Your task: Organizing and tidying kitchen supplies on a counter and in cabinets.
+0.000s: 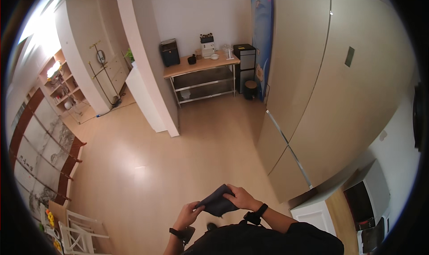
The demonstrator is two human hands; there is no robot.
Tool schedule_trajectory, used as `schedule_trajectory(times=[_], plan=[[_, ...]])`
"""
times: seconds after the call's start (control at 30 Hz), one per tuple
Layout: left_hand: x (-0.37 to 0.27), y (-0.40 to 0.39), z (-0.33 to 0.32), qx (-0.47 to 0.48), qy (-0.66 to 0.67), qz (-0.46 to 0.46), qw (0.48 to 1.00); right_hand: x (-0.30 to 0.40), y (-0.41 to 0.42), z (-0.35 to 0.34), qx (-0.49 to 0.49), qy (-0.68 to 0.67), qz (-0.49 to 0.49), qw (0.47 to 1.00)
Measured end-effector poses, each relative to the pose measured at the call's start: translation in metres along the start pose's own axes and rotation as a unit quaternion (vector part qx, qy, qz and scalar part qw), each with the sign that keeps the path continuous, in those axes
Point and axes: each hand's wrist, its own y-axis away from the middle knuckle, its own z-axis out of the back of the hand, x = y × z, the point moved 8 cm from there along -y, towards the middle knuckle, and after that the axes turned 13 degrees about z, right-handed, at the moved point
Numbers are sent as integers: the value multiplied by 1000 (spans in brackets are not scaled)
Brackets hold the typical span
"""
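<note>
A dark grey-blue cloth (217,201), folded over, hangs between both hands in front of my body. My left hand (189,213) pinches its left corner between thumb and fingers. At the upper right edge, my right hand (242,198) grips the cloth, the thumb lying on top. Dark straps with small devices sit on both wrists. Below the cloth, the dark tip of a shoe (211,226) shows on the wooden floor.
Tall beige cabinets (301,87) stand on the right, above a white low cabinet (313,216). Ahead, a wood-topped metal table (201,67) carries a coffee machine (207,48). A folding screen (47,147) and white chairs (78,233) are on the left. A pillar (144,53) juts out left of the table.
</note>
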Motion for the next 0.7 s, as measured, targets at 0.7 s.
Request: schedule_trajectory(times=[0.7], plan=[[-12,-496,15,9,235,20,972,-162,-311,166,-178,58,-27,982]])
